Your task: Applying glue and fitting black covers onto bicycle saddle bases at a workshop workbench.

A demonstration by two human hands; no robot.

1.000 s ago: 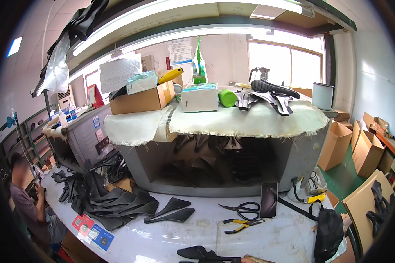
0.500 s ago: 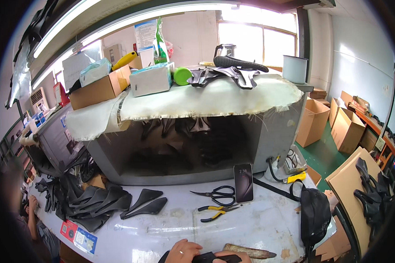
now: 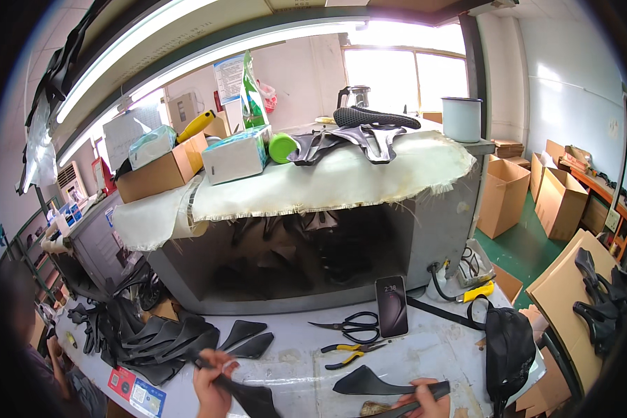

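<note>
My left hand [image 3: 214,382] is closed on the narrow end of a black flared piece [image 3: 255,400], which looks like thin rubber or leather. Its wide end hangs toward the lower edge. Over on the right, my right hand [image 3: 425,400] grips a similar black flared piece [image 3: 366,382] by its narrow end, the wide part pointing left; a second dark strip shows under the fingers. A wooden-looking tool [image 3: 375,408] lies partly hidden beneath that piece. Two loose black pieces [image 3: 246,337] lie beyond my left hand, beside a large pile of them [image 3: 153,340].
Black-handled scissors [image 3: 359,326], yellow-handled pliers [image 3: 348,354] and a phone [image 3: 392,306] are mid-table. A grey open-fronted box [image 3: 299,304] stands behind them. At the right is a black pouch [image 3: 508,348]. Another person [image 3: 38,348] sits far left.
My hands were together at the lower edge over a dark item. Now they are apart and raised, each with a black flared piece. The view has also shifted slightly.
</note>
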